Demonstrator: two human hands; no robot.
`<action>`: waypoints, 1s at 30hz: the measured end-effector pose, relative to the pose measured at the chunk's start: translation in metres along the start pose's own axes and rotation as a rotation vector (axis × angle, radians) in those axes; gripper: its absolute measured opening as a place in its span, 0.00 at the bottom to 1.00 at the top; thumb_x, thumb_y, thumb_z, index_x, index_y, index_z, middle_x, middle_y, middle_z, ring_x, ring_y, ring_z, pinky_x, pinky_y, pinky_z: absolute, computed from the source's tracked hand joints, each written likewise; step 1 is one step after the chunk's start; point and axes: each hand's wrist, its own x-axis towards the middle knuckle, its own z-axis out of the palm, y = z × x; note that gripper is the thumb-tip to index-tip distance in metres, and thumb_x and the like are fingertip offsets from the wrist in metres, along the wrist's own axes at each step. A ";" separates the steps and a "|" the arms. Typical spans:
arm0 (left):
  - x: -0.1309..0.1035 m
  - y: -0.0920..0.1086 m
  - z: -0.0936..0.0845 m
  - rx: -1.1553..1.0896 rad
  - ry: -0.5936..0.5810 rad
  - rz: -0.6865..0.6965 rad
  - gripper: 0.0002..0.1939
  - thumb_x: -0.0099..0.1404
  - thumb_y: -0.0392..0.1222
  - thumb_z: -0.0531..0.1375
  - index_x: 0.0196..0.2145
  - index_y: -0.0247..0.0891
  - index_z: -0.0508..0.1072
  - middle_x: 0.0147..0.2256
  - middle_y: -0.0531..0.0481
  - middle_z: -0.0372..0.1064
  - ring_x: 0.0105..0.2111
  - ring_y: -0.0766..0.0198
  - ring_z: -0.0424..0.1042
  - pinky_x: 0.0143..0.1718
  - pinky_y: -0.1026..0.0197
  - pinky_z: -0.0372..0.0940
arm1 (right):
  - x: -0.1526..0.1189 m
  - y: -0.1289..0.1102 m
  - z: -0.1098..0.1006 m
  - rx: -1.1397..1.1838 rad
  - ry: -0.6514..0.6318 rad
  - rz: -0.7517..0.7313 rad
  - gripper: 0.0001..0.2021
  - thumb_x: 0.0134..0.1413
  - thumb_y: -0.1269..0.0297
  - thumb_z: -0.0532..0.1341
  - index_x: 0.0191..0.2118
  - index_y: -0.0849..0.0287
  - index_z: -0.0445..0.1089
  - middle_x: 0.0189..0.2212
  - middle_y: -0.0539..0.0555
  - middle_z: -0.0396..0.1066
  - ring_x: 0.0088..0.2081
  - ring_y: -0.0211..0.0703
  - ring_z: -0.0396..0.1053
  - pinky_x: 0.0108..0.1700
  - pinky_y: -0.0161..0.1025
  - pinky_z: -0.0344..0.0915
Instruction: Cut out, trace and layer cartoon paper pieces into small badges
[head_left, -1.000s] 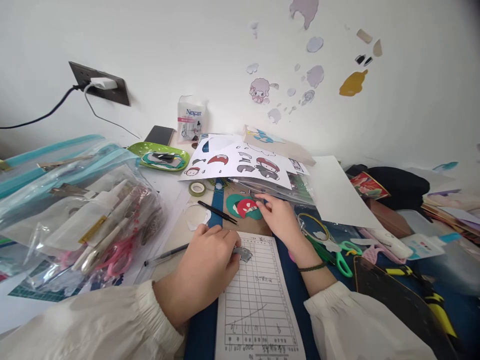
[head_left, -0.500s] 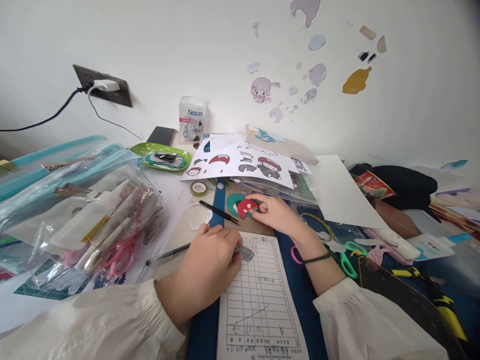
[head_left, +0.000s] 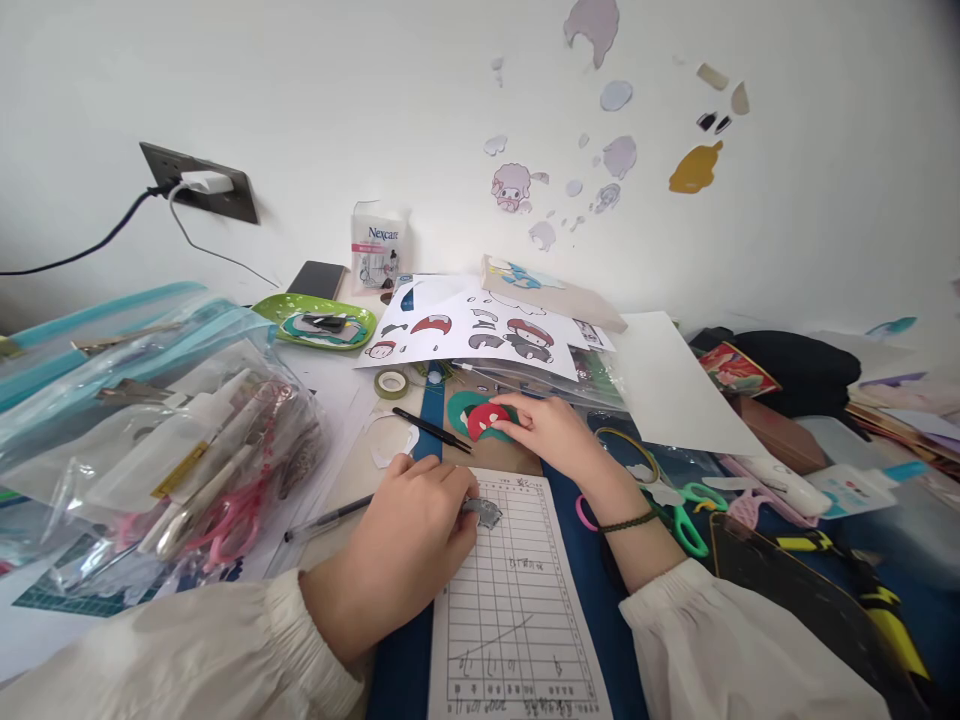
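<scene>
My left hand [head_left: 409,535] rests at the left edge of a printed form pad [head_left: 517,590] with handwriting. Its thumb and fingers pinch a small grey cutout [head_left: 487,513]. Between the fingertips of my right hand [head_left: 547,430] is a red felt-like cutout [head_left: 482,422] with white spots. Below that red piece lies a green round cutout [head_left: 457,408], partly covered by it. Black tweezers [head_left: 431,430] lie between the two hands. A pen [head_left: 326,520] sticks out to the left of my left hand.
Printed sheets with character drawings [head_left: 442,345] lie at the back. A green tape roll [head_left: 390,383] and a green dish [head_left: 270,308] stand left of centre. Clear bags of tools [head_left: 217,430] fill the left. Green-handled scissors [head_left: 690,530] lie at right.
The view has shifted slightly. My right hand keeps hold of the red cutout over the green one, with its fingers a little changed. My left hand stays on the grey cutout.
</scene>
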 end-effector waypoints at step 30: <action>0.005 -0.009 -0.013 0.026 0.162 -0.003 0.03 0.63 0.35 0.58 0.34 0.39 0.71 0.32 0.50 0.73 0.37 0.55 0.71 0.39 0.51 0.60 | -0.036 -0.027 -0.027 -0.057 0.112 0.000 0.13 0.58 0.54 0.60 0.41 0.56 0.76 0.13 0.45 0.60 0.17 0.36 0.56 0.24 0.35 0.49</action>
